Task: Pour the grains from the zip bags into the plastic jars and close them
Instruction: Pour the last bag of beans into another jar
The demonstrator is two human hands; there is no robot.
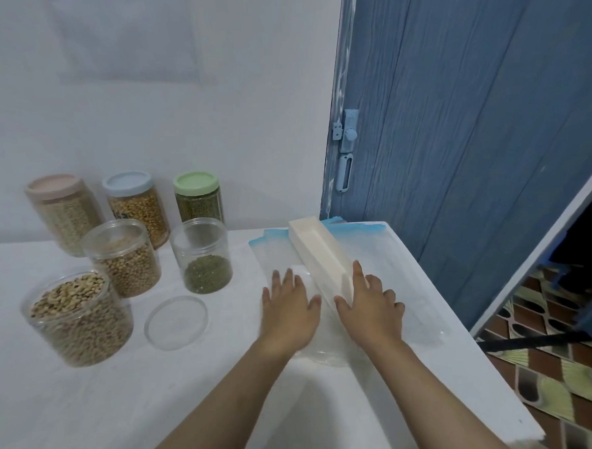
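Empty clear zip bags with blue zip strips (367, 244) lie flat on the right of the white table. My left hand (289, 310) and my right hand (371, 306) press flat on them, fingers straight, on either side of a long white block (318, 250) that lies across the bags. On the left stand three open jars: one with pale beans (78, 316), one with tan beans (125, 259), one part full of green grains (203, 256). A clear lid (176, 322) lies flat on the table. Behind are three closed jars with pink (60, 211), blue (137, 203) and green (199, 196) lids.
The white table (91, 406) ends at a right edge beside a blue door (471, 129) with a latch (346, 132). A white wall rises behind the jars. A patterned tiled floor (570, 381) shows at the lower right.
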